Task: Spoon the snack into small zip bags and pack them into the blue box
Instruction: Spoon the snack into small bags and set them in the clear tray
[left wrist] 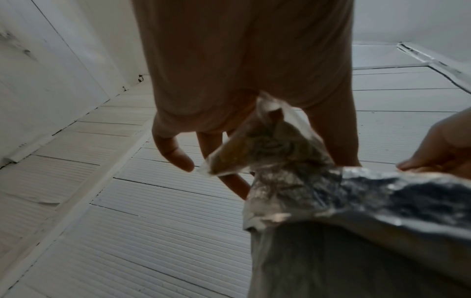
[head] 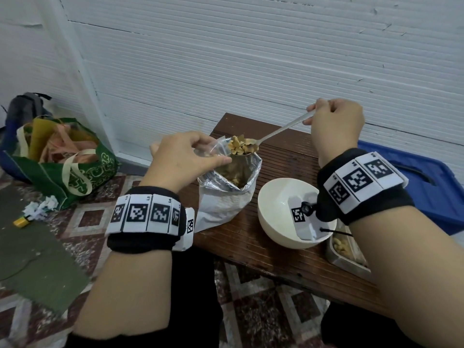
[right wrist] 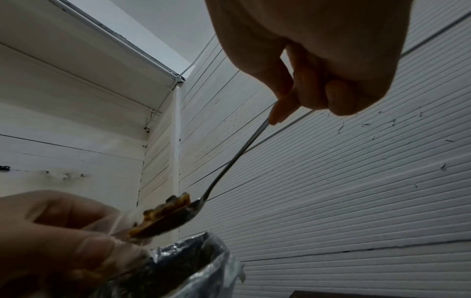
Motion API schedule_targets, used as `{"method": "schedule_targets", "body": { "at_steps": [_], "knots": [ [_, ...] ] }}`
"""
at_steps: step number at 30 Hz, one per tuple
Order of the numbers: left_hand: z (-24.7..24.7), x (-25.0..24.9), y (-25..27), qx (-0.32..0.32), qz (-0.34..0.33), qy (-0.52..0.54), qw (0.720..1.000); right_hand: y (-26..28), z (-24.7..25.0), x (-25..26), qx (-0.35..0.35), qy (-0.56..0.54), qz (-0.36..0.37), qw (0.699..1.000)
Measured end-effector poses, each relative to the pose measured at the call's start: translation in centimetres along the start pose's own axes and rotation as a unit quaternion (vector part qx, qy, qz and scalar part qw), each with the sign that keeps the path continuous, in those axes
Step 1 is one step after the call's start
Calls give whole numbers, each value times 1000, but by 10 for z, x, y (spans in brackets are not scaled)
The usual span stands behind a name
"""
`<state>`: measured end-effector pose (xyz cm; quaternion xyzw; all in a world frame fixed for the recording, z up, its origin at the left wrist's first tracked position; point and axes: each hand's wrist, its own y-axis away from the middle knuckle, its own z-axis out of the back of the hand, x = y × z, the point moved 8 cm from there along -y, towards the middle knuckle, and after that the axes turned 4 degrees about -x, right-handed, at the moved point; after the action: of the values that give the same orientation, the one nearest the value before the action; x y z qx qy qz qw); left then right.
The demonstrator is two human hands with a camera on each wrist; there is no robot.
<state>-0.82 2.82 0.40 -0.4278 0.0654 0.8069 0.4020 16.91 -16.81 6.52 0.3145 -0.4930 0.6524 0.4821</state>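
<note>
1. Snack (head: 239, 144) is heaped on a metal spoon (head: 273, 133), held just over the mouth of a foil bag; more of it sits down inside that bag.
2. Blue box (head: 411, 177) lies at far right, beside the counter, partly hidden by the right arm.
3. Wooden counter (head: 271, 249), dark brown w/ ribbed top, carries the foil bag, a bowl and a tray.
4. Green tote bag (head: 75, 172) sits on the floor at left, stuffed w/ cloth; grey backpack behind it.
5. Foil bag (head: 226, 194) stands upright on the counter, top open.
6. White bowl (head: 281, 204) is just right of the foil bag, partly hidden by the right wrist.
7. Metal tray (head: 344, 257) holding pale snack pieces sits at the counter's near right edge, mostly covered by the right arm.
8. Left hand (head: 183, 156): grip pinched on a small clear zip bag (head: 218, 146), thumb and fingers clamped at its rim, next to the spoon bowl.
9. Right hand (head: 334, 124): grip curled tight round the spoon handle's end, raised above the counter.
</note>
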Motion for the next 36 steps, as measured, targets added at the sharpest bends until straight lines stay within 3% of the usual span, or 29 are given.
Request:
{"method": "schedule_targets", "body": {
  "at_steps": [11,24,36],
  "knots": [
    [-13,-1,-4,22,-11,-22,999,5,-33,-2,66,4,-10,998],
    [-17,-9,-4,-30,-27,-50,998,9,-39,-10,75,-26,-46,996],
    [-19,5,-5,-40,25,39,998,16,-16,30,18,-100,129,987]
  ]
}}
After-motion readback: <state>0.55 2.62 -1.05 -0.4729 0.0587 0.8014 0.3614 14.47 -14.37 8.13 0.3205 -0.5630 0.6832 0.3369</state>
